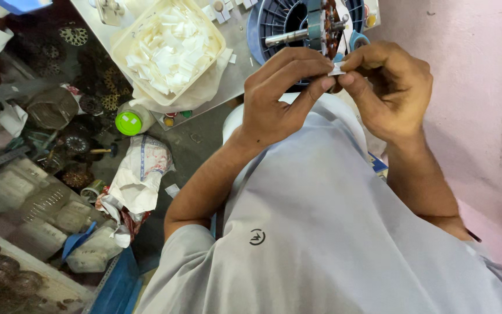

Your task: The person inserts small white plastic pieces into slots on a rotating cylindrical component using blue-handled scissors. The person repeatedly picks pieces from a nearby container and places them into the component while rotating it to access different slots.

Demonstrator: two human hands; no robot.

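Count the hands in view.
2: left hand and right hand, both raised before the motor stator, pinching one small white paper strip between them.

Motor stator (321,23) cut off above

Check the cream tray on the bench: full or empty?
Full. The cream tray is heaped with white paper strips nearly to its rim.

Bare hands, pale grey shirt

The left hand (280,102) and right hand (387,93) are bare, without gloves or rings. Back from the fingers, bare forearms run into short sleeves of a light grey shirt (321,232) bearing a small dark round emblem.
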